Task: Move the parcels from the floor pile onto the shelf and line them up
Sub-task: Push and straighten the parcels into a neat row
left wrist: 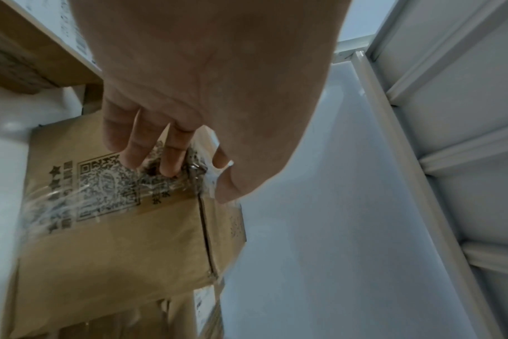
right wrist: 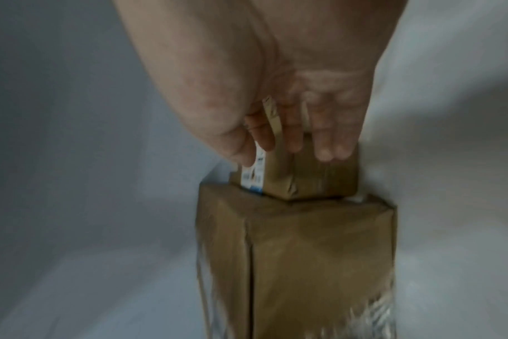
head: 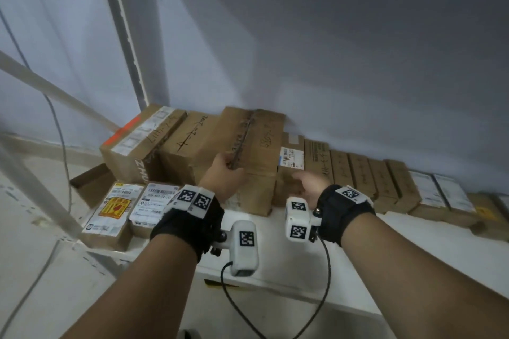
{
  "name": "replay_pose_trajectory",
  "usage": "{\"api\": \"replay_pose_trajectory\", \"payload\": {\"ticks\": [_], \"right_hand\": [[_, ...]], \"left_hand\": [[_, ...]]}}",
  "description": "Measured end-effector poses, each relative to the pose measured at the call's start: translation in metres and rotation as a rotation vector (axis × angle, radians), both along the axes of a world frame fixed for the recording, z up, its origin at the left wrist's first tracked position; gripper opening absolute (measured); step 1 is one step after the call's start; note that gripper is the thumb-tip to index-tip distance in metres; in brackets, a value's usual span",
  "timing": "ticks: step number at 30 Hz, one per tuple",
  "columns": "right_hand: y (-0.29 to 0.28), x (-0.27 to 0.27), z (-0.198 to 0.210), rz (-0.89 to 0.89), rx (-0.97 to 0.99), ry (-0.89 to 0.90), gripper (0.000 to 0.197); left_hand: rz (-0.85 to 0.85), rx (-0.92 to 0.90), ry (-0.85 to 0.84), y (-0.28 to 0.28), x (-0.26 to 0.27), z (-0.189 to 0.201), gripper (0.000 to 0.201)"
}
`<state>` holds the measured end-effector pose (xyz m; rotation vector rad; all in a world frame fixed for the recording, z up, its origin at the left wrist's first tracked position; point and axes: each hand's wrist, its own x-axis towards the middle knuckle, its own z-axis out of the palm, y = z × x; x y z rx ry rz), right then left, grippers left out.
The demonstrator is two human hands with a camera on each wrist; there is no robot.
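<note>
A row of brown cardboard parcels stands on the white shelf [head: 418, 253] against the wall. My left hand [head: 228, 170] grips the front top edge of a tall taped parcel [head: 256, 143], thumb on top and fingers on its front face. The left wrist view shows this left hand [left wrist: 194, 181] with fingers [left wrist: 148, 149] over the QR print on the tall parcel [left wrist: 116, 252]. My right hand [head: 300, 181] holds the shorter parcel with a white label [head: 292, 158] just to the right. In the right wrist view, the right hand [right wrist: 284, 156] pinches the labelled parcel [right wrist: 319, 181] beside the tall parcel [right wrist: 305, 263].
Two flat labelled parcels [head: 115, 212] [head: 154, 205] lie at the shelf's front left. Several slim parcels [head: 360, 176] stand in line to the right. A white shelf post [head: 124, 36] rises at the back left, and a grey cable [head: 62, 140] hangs beyond it.
</note>
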<state>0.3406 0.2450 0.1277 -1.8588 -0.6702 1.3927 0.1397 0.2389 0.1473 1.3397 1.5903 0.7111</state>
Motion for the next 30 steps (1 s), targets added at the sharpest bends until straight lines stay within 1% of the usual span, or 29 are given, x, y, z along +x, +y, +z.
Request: {"api": "replay_pose_trajectory", "payload": {"ticks": [1, 4, 5, 7, 9, 10, 11, 14, 15, 17, 20, 21, 22, 23, 24, 25, 27, 28, 30], "right_hand": [[-0.002, 0.008, -0.002, -0.004, -0.021, -0.051, 0.013], [0.000, 0.025, -0.019, -0.033, -0.037, -0.122, 0.028], [0.000, 0.028, -0.023, -0.034, -0.046, -0.120, 0.027], [-0.002, 0.029, -0.027, -0.030, -0.047, -0.072, 0.018], [-0.008, 0.031, -0.031, -0.003, -0.024, -0.042, 0.028], [-0.011, 0.033, -0.033, 0.008, -0.021, -0.034, 0.028], [-0.015, 0.040, -0.035, -0.006, -0.017, -0.018, 0.026], [-0.028, 0.071, -0.042, -0.103, -0.011, -0.032, 0.030], [-0.033, 0.081, -0.040, -0.119, -0.006, -0.045, 0.025], [-0.038, 0.097, -0.040, -0.120, -0.007, 0.007, 0.012], [-0.034, 0.104, -0.044, -0.081, 0.037, 0.038, 0.010], [-0.030, 0.107, -0.051, -0.055, 0.042, 0.016, 0.008], [-0.026, 0.108, -0.056, -0.029, 0.055, -0.004, 0.012], [-0.022, 0.110, -0.062, -0.002, 0.067, -0.002, 0.022], [-0.023, 0.110, -0.062, 0.041, 0.069, -0.007, 0.031], [-0.027, 0.107, -0.058, 0.048, 0.072, 0.001, 0.035], [-0.033, 0.119, -0.058, 0.012, 0.070, 0.052, 0.027], [-0.035, 0.131, -0.063, -0.009, 0.060, 0.051, 0.023], [-0.043, 0.161, -0.071, -0.060, 0.035, 0.011, 0.020]], "left_hand": [[0.003, 0.000, 0.003, -0.002, 0.003, 0.003, 0.054], [-0.040, 0.019, -0.008, -0.002, 0.022, 0.012, 0.058], [-0.074, 0.028, -0.006, -0.002, 0.031, 0.014, 0.059], [-0.141, 0.047, 0.047, -0.002, 0.048, 0.017, 0.055], [-0.178, 0.053, 0.106, 0.000, 0.059, 0.017, 0.050], [-0.182, 0.056, 0.128, 0.001, 0.062, 0.016, 0.048], [-0.182, 0.064, 0.149, 0.003, 0.064, 0.016, 0.046], [-0.185, 0.091, 0.163, 0.003, 0.068, 0.015, 0.035], [-0.208, 0.095, 0.134, 0.000, 0.070, 0.015, 0.032], [-0.291, 0.093, 0.061, -0.010, 0.083, 0.015, 0.025], [-0.405, 0.052, 0.027, -0.021, 0.108, 0.005, 0.016], [-0.422, 0.039, 0.033, -0.021, 0.115, -0.001, 0.016], [-0.423, 0.022, 0.047, -0.019, 0.121, -0.007, 0.016], [-0.418, 0.000, 0.058, -0.017, 0.126, -0.012, 0.017], [-0.414, -0.016, 0.070, -0.013, 0.132, -0.018, 0.018], [-0.409, -0.016, 0.086, -0.009, 0.136, -0.023, 0.019], [-0.401, -0.030, 0.100, -0.001, 0.145, -0.033, 0.024], [-0.411, -0.060, 0.080, 0.001, 0.149, -0.037, 0.022], [-0.443, -0.131, 0.023, 0.004, 0.157, -0.046, 0.012]]}}
